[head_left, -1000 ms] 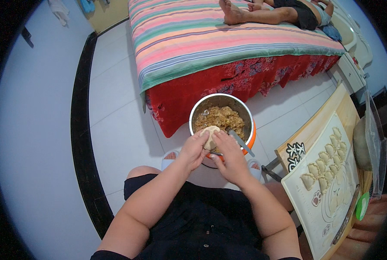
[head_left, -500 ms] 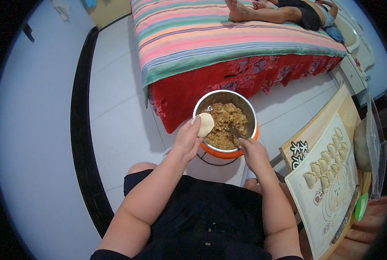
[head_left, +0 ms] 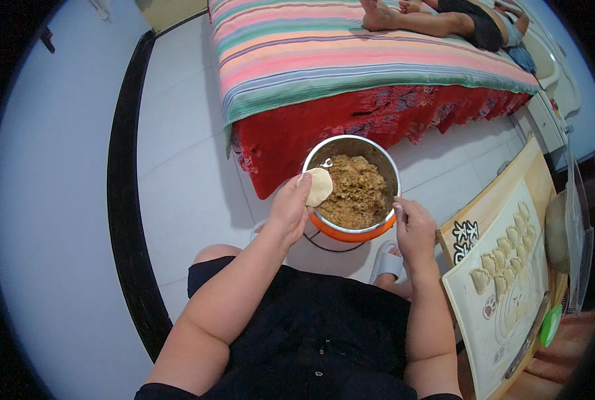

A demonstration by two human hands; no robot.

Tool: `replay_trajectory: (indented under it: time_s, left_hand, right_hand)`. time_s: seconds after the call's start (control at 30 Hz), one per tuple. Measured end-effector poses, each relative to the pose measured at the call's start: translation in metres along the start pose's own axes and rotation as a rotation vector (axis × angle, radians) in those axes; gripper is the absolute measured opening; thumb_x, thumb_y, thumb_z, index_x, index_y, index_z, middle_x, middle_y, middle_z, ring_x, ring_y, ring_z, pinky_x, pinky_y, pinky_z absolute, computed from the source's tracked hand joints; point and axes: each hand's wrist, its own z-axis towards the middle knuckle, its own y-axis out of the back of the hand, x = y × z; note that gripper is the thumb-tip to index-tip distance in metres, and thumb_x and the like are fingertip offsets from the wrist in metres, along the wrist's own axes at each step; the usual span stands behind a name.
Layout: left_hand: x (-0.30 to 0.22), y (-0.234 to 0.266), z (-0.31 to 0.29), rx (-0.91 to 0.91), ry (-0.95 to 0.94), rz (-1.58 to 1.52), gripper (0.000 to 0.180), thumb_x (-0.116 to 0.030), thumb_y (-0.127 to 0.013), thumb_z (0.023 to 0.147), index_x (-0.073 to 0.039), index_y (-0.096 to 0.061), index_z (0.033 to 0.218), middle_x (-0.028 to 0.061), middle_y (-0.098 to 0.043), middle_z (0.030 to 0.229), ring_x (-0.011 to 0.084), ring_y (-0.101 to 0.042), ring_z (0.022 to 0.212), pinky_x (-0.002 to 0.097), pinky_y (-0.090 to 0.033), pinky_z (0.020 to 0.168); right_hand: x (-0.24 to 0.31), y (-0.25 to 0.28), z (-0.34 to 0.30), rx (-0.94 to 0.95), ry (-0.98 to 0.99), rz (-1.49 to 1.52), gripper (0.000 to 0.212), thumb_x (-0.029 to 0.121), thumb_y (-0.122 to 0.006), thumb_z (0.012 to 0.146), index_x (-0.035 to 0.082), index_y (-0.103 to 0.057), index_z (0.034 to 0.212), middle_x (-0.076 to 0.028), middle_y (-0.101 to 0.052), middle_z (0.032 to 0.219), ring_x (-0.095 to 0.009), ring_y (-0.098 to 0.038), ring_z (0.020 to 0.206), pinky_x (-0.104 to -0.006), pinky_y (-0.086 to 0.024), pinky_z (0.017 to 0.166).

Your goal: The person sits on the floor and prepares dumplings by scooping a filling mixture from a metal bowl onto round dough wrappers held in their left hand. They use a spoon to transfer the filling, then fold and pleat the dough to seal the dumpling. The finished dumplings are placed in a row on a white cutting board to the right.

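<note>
My left hand (head_left: 291, 208) holds a round, pale dumpling wrapper (head_left: 319, 187) by its edge, over the left rim of a metal pot. A brown, chunky minced filling (head_left: 356, 190) lies inside the pot (head_left: 351, 229). At the pot's right rim is my right hand (head_left: 414, 230), its fingers closed; whatever they grip is hard to make out against the pot. To the right, several shaped dumplings (head_left: 507, 250) sit in rows on a white mat (head_left: 474, 313).
An orange ring (head_left: 352, 235) surrounds the pot's lower side. The mat rests on a wooden board (head_left: 497, 190), with a dark stick (head_left: 527, 340) and a green-and-white item (head_left: 551, 325) near its edge. Ahead stands a striped bed (head_left: 297, 40), where a person's bare legs (head_left: 437, 23) show.
My right hand has moved right, from over the filling to the pot's rim. The dark utensil it held in the filling no longer shows there. My left hand still holds the wrapper.
</note>
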Motion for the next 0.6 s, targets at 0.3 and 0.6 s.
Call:
replay_trajectory:
  time_s: [0.3, 0.6]
  left_hand:
    - [0.003, -0.002, 0.0, 0.07, -0.016, -0.011, 0.038, -0.026, -0.036, 0.1, 0.003, -0.046, 0.122, 0.0127, -0.056, 0.116, 0.0194, -0.057, 0.103, 0.033, -0.047, 0.091]
    - [-0.002, -0.009, -0.004, -0.012, 0.038, -0.032, 0.035, -0.024, -0.038, 0.099, 0.002, -0.047, 0.12, 0.0113, -0.057, 0.113, 0.0189, -0.059, 0.099, 0.0351, -0.049, 0.088]
  right_hand:
    - [-0.003, -0.017, -0.006, 0.052, 0.015, -0.171, 0.02, 0.018, -0.054, 0.089, 0.001, -0.065, 0.09, -0.015, -0.061, 0.079, -0.034, -0.059, 0.074, -0.0423, -0.047, 0.067]
    - [0.013, -0.031, -0.013, 0.177, -0.196, 0.108, 0.026, 0.021, -0.051, 0.09, -0.001, -0.064, 0.09, -0.02, -0.063, 0.083, -0.038, -0.061, 0.078, -0.0423, -0.048, 0.071]
